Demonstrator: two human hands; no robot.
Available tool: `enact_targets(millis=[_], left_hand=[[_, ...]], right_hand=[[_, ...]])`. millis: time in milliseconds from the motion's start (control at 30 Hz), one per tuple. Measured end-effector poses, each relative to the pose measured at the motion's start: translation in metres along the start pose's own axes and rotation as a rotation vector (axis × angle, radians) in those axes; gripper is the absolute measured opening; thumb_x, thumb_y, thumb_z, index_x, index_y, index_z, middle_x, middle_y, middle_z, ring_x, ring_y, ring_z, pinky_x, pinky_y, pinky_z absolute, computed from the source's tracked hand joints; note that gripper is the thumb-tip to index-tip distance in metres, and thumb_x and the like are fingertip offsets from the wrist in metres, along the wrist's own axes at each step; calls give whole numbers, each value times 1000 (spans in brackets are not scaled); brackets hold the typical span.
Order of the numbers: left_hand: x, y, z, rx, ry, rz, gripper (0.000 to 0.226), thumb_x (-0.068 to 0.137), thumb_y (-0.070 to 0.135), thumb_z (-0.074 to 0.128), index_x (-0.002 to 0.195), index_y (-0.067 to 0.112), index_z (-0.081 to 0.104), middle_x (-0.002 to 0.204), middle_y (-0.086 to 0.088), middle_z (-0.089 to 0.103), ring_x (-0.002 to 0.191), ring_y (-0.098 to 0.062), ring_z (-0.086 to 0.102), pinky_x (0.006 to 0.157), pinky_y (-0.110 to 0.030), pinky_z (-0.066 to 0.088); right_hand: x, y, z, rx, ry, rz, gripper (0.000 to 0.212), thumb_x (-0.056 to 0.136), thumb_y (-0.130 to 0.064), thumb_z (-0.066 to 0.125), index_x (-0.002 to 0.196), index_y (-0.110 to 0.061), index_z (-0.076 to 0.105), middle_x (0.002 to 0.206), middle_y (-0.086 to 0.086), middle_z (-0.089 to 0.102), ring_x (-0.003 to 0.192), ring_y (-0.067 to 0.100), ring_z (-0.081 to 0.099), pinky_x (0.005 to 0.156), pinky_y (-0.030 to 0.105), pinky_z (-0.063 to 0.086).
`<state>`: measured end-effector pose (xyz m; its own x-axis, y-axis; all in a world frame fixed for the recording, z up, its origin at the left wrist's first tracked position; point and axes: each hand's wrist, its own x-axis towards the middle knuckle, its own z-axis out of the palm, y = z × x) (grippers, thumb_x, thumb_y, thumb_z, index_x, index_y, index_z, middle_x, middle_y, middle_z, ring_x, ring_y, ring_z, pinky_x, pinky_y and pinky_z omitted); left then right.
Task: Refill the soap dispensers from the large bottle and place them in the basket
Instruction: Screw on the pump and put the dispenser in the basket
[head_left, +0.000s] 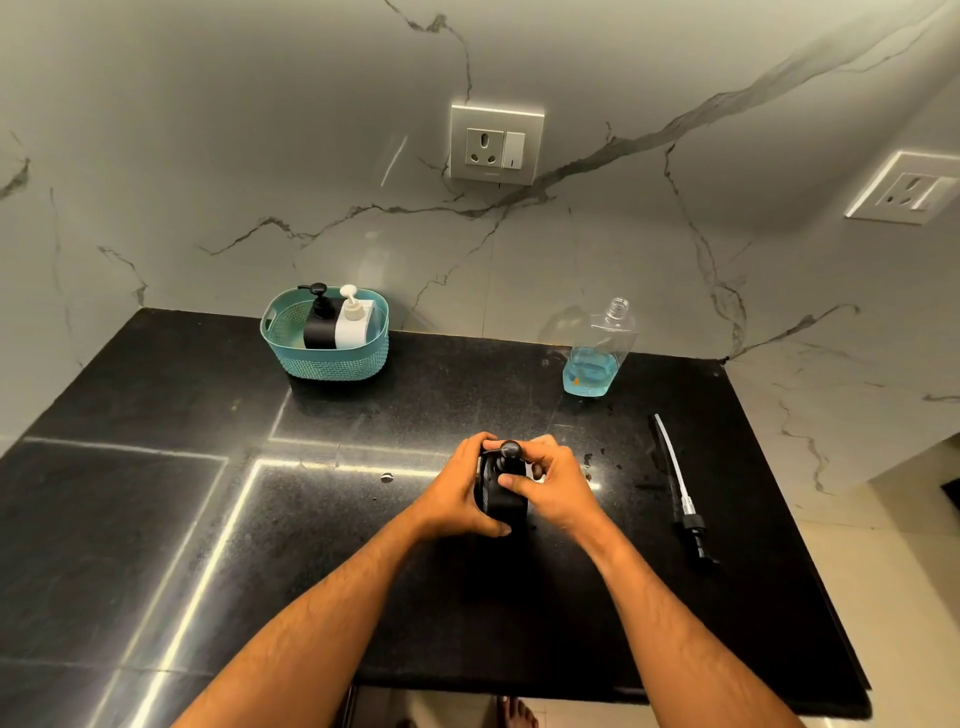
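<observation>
A black soap dispenser stands on the black counter in front of me. My left hand grips its body from the left. My right hand holds its pump top, fingers curled round the neck below the round pump head. At the back left stands a teal basket holding a black dispenser and a white dispenser. The large clear bottle, uncapped, with a little blue soap at its bottom, stands at the back right. Its pump with a long tube lies on the counter to my right.
A marble wall rises behind the counter with a socket plate in the middle and another socket at the right. The counter's right edge drops to a tiled floor. Small drops of liquid dot the counter near my right hand.
</observation>
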<state>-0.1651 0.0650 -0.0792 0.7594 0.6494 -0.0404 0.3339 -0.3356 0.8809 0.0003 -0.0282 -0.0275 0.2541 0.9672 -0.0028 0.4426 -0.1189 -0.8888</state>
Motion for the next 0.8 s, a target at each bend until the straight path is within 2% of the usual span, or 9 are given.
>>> enact_targets(millis=[67,267,333,467,633,700,800], left_hand=[[0,1,0,5,6,-5,104,57,28,97,143,29,38,142,6,44,133,-4,46,109,-26,47],[-1,1,4,19,60,10,100,54,29,96,138,30,42,136,5,49,127,-10,53,103,-42,54],[0,-1,5,26,75,20,97,55,27,97,136,29,44,134,5,50,126,-12,54,101,-45,54],[-1,-2,7,47,102,31,97,56,31,96,137,31,43,133,6,51,125,-13,55,103,-45,53],[-1,0,8,59,105,28,92,59,31,95,135,31,43,131,6,50,123,-10,55,103,-42,52],[-1,1,8,53,100,21,93,59,30,96,136,30,43,132,7,50,124,-8,53,104,-40,52],[-1,0,6,46,76,0,103,55,30,98,141,28,41,137,6,49,128,-8,51,107,-36,50]], right_hand=[[1,-3,-1,6,38,-23,45,73,1,86,111,-22,79,88,0,59,83,-8,56,77,12,43],[-9,-1,30,95,355,57,49,65,-1,91,99,-34,79,83,-2,67,80,7,69,74,19,54],[-11,0,40,97,441,81,46,64,-3,92,100,-29,81,81,-3,68,79,14,69,72,23,56],[-13,-2,52,87,544,91,41,63,-3,93,99,-19,82,80,-2,68,76,12,66,68,20,52],[-14,-2,56,73,575,77,40,64,-3,92,100,-19,82,82,-2,71,76,6,63,70,21,52],[-15,1,52,75,537,55,40,68,-6,91,103,-23,80,86,-1,70,79,6,64,73,24,55],[-17,4,41,92,433,26,52,69,-9,92,113,-32,75,99,0,63,92,9,66,83,17,52]])
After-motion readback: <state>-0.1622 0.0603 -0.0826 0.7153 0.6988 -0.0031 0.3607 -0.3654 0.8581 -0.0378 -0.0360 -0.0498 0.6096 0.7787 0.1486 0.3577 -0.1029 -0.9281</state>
